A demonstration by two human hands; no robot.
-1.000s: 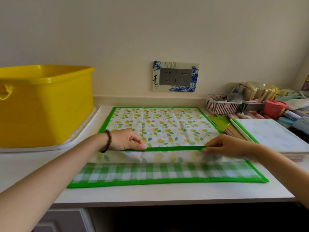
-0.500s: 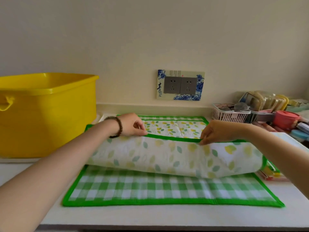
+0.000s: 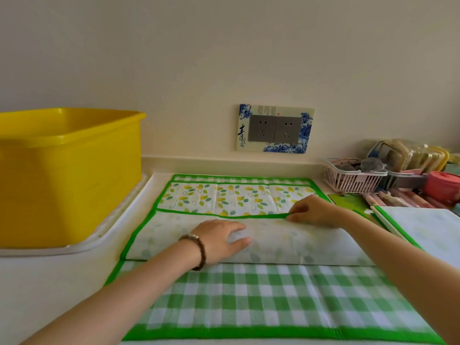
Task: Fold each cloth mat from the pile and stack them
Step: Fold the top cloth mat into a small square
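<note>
Yellow tub (image 3: 67, 175) on a white tray (image 3: 114, 220) at left, twin wall socket (image 3: 275, 129) behind, pink basket (image 3: 353, 181) at right.

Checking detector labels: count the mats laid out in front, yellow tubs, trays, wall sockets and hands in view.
Mats laid out: 2, leaf mat on checked mat
Yellow tub: 1
Tray: 1
Sockets: 2, left socket, right socket
Hands: 2, left hand, right hand
Total: 8
</note>
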